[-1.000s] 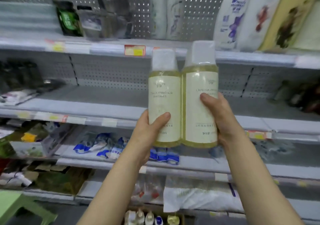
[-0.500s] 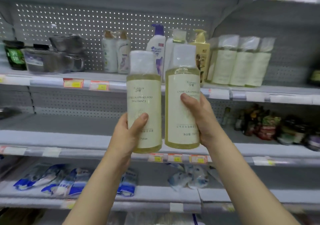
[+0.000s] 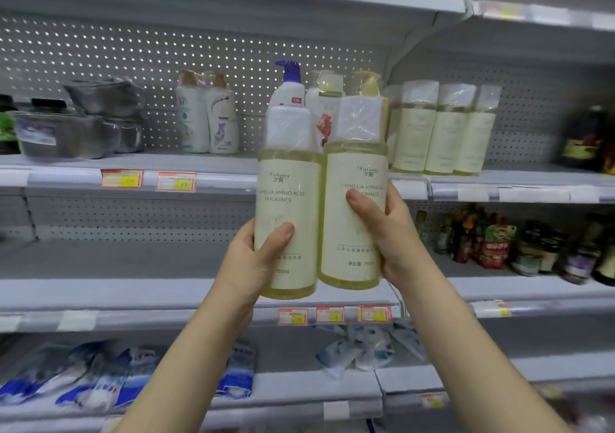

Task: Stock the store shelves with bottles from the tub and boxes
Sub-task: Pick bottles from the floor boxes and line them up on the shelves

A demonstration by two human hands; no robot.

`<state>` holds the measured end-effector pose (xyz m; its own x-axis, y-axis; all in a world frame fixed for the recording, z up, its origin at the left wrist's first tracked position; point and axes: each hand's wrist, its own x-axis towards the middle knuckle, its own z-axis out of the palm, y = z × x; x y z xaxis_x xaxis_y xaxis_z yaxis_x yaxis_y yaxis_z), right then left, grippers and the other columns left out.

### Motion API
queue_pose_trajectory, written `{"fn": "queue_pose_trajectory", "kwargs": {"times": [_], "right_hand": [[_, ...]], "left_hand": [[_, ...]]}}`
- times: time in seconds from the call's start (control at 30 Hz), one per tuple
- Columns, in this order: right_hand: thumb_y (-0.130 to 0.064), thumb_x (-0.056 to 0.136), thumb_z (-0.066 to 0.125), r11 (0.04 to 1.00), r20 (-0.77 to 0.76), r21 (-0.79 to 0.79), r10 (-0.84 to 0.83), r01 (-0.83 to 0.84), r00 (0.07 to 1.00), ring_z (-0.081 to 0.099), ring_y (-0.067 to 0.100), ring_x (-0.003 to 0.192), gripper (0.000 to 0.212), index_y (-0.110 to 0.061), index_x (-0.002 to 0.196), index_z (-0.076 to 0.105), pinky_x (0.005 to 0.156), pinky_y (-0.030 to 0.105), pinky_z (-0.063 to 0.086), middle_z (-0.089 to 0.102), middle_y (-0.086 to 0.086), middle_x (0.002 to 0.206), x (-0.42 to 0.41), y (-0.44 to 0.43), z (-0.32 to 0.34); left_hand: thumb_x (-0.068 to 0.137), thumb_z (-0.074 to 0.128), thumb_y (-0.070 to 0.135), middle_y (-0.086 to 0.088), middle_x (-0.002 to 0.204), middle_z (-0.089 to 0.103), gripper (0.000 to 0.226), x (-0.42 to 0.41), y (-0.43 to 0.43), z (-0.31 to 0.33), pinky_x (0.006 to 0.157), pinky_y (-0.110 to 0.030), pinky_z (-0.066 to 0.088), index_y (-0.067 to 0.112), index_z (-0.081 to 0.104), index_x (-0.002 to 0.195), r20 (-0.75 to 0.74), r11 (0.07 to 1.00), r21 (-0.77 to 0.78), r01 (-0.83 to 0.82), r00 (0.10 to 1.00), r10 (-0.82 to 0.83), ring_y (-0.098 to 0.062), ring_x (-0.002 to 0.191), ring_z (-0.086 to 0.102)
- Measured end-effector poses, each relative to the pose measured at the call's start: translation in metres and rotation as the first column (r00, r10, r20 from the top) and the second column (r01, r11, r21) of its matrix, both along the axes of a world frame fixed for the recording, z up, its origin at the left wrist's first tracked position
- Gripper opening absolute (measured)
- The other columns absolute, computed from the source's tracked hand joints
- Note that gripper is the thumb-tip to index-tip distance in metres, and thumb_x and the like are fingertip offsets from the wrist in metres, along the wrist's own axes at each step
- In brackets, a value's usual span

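I hold two tall pale-yellow bottles with cream labels and plastic-wrapped caps upright, side by side, in front of the shelves. My left hand point(image 3: 256, 259) grips the left bottle point(image 3: 288, 179) round its lower half. My right hand point(image 3: 387, 233) grips the right bottle point(image 3: 356, 166) at mid height. Several matching bottles point(image 3: 442, 129) stand in a row on the upper shelf point(image 3: 499, 179), just right of the ones I hold. The tub and boxes are out of view.
White shampoo bottles point(image 3: 208, 116) and pump bottles point(image 3: 289, 83) stand on the upper shelf behind my bottles; wrapped dark containers point(image 3: 80, 123) sit at its left. Jars and sauce bottles point(image 3: 519, 243) fill the right of the middle shelf point(image 3: 100, 266). Blue packets point(image 3: 116, 376) lie on the shelf below.
Both bottles have risen with my view, from the lower shelves up to the shelf with the matching bottles. My grips are unchanged.
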<state>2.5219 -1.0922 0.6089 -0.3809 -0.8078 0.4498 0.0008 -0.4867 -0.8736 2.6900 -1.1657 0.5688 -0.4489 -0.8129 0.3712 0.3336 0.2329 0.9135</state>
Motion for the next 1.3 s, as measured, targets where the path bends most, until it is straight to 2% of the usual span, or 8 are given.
{"fn": "queue_pose_trajectory", "kwargs": {"times": [0.23, 0.57, 0.73, 0.83, 0.9, 1.03, 1.17, 1.3], "right_hand": [[-0.041, 0.061, 0.078, 0.999, 0.012, 0.004, -0.053, 0.053, 0.999, 0.07, 0.026, 0.1, 0.068, -0.018, 0.121, 0.058, 0.077, 0.039, 0.059, 0.072, 0.006, 0.111, 0.017, -0.001, -0.008], [-0.026, 0.071, 0.071, 0.997, 0.014, -0.004, -0.078, 0.078, 0.997, 0.072, 0.019, 0.092, 0.043, -0.023, 0.113, 0.06, 0.071, 0.031, 0.059, 0.074, -0.001, 0.101, -0.016, 0.023, -0.008], [-0.026, 0.073, 0.07, 0.997, 0.044, -0.015, -0.069, 0.069, 0.997, 0.072, 0.02, 0.094, 0.044, -0.019, 0.116, 0.06, 0.073, 0.032, 0.059, 0.074, 0.002, 0.104, -0.066, 0.051, -0.008], [-0.026, 0.073, 0.075, 0.997, 0.034, -0.009, -0.079, 0.08, 0.996, 0.072, 0.021, 0.095, 0.047, -0.02, 0.116, 0.06, 0.073, 0.033, 0.058, 0.074, 0.002, 0.104, -0.107, 0.076, -0.007], [-0.027, 0.07, 0.083, 0.996, 0.032, -0.007, -0.093, 0.093, 0.995, 0.072, 0.021, 0.094, 0.051, -0.02, 0.115, 0.06, 0.072, 0.033, 0.058, 0.074, 0.003, 0.104, -0.14, 0.097, -0.006], [-0.045, 0.056, 0.09, 0.995, 0.009, -0.004, -0.102, 0.102, 0.995, 0.072, 0.023, 0.095, 0.072, -0.018, 0.116, 0.06, 0.071, 0.033, 0.058, 0.074, 0.004, 0.106, -0.197, 0.13, -0.004], [-0.026, 0.069, 0.073, 0.996, 0.013, -0.005, -0.085, 0.085, 0.996, 0.073, 0.02, 0.087, 0.043, -0.018, 0.11, 0.061, 0.067, 0.032, 0.059, 0.075, 0.002, 0.097, -0.244, 0.151, 0.003], [-0.024, 0.068, 0.072, 0.997, 0.003, 0.003, -0.08, 0.08, 0.997, 0.072, 0.022, 0.088, 0.045, -0.018, 0.111, 0.061, 0.067, 0.035, 0.059, 0.075, 0.002, 0.097, -0.272, 0.153, 0.011]], "left_hand": [[0.055, 0.069, 0.058, -0.003, 0.101, 0.075, 0.077, 0.016, -0.019, 0.0, 0.062, -0.025, 0.056, 0.013, 0.061, 0.116, 0.032, 0.997, 0.005, 0.073, 0.997, -0.073, -0.019, 0.088, 0.073], [0.064, 0.071, 0.052, -0.003, 0.101, 0.075, 0.069, -0.012, -0.007, 0.002, 0.065, -0.027, 0.057, 0.012, 0.06, 0.119, 0.04, 0.991, 0.031, 0.128, 0.991, -0.13, -0.019, 0.089, 0.073], [0.053, 0.069, 0.06, -0.005, 0.102, 0.074, 0.082, -0.064, 0.019, 0.005, 0.069, -0.032, 0.057, 0.014, 0.059, 0.119, 0.039, 0.989, 0.074, 0.125, 0.991, -0.128, -0.022, 0.091, 0.072], [0.058, 0.08, 0.06, -0.004, 0.098, 0.075, 0.074, -0.111, 0.048, 0.006, 0.067, -0.033, 0.058, 0.015, 0.061, 0.113, 0.019, 0.986, 0.116, 0.121, 0.992, -0.124, -0.021, 0.087, 0.073], [0.058, 0.075, 0.056, -0.001, 0.092, 0.076, 0.067, -0.146, 0.072, 0.008, 0.063, -0.029, 0.057, 0.016, 0.061, 0.11, 0.006, 0.987, 0.128, 0.102, 0.995, -0.103, -0.017, 0.082, 0.073], [0.064, 0.076, 0.05, -0.001, 0.094, 0.076, 0.059, -0.2, 0.106, 0.011, 0.065, -0.031, 0.057, 0.016, 0.062, 0.11, 0.007, 0.989, 0.124, 0.085, 0.996, -0.086, -0.018, 0.084, 0.073], [0.063, 0.085, 0.045, 0.0, 0.098, 0.076, 0.062, -0.238, 0.123, 0.016, 0.071, -0.033, 0.058, 0.016, 0.061, 0.112, 0.021, 0.991, 0.116, 0.065, 0.997, -0.068, -0.018, 0.089, 0.073], [0.061, 0.082, 0.044, -0.002, 0.102, 0.075, 0.065, -0.262, 0.123, 0.02, 0.073, -0.036, 0.058, 0.015, 0.06, 0.115, 0.034, 0.992, 0.087, 0.086, 0.995, -0.09, -0.021, 0.093, 0.072]]}}
